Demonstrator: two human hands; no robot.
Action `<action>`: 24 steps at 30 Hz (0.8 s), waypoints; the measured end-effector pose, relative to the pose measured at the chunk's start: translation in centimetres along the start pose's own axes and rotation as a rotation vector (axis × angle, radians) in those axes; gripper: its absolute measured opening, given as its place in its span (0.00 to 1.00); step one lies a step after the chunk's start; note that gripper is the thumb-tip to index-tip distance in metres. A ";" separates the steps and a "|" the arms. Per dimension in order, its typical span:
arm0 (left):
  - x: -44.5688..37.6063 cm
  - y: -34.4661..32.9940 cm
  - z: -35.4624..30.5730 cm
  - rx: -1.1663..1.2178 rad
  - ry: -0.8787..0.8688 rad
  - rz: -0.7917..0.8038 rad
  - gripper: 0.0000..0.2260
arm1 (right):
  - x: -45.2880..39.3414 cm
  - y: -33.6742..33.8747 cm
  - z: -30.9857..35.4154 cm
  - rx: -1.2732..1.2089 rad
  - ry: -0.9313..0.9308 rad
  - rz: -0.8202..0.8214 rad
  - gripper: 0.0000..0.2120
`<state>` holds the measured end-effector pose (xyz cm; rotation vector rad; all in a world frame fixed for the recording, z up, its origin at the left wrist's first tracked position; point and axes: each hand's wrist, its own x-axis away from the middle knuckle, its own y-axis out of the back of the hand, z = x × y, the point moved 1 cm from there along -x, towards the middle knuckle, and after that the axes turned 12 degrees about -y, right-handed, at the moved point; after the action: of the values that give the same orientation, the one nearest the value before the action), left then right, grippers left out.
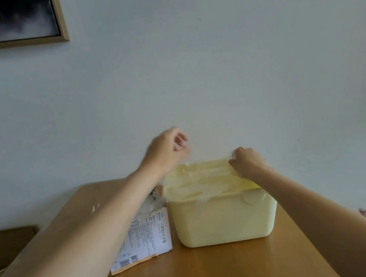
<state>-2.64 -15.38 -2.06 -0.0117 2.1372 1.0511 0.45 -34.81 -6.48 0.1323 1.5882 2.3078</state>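
- On the table point(198, 274), near the wall, stands your bin point(223, 218), a clear liner point(203, 180) draped over its rim.
- Your right hand point(247, 163) pinches the liner at the far right corner.
- Your left hand point(166, 148) hangs above the far left corner, fingers curled; blur hides whether they hold the liner.
- A glove box point(144, 235) lies just left of the bin.

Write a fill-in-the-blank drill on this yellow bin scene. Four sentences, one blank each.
1. The table under the yellow bin is made of ___.
2. The right hand grips the clear plastic liner at the bin's far ___ corner.
3. The printed box lies on the table to the ___ of the bin.
4. The left hand, fingers curled, is raised ___ the bin's rim.

Missing words: wood; right; left; above.
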 end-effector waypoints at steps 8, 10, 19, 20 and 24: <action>0.2 -6.9 0.6 -0.360 0.193 1.041 0.22 | -0.3 -0.7 -0.9 0.347 0.078 0.036 0.12; 0.0 -7.1 1.0 -0.446 0.227 1.148 0.22 | -0.6 -0.4 -1.0 0.423 0.110 0.050 0.12; -0.1 -8.3 1.8 -0.399 0.368 1.271 0.20 | -0.5 -0.4 1.5 0.354 0.170 0.354 0.13; -0.1 -8.2 1.7 -0.432 0.420 1.234 0.20 | -0.7 -1.4 0.9 0.408 0.058 0.541 0.18; 0.0 -8.1 1.1 -0.525 0.376 1.142 0.21 | -1.4 -2.6 -0.2 0.605 -0.031 0.586 0.23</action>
<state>0.59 -20.00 -7.95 0.9108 2.0656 2.3830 2.25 -34.60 -8.76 0.8717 2.4290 2.0684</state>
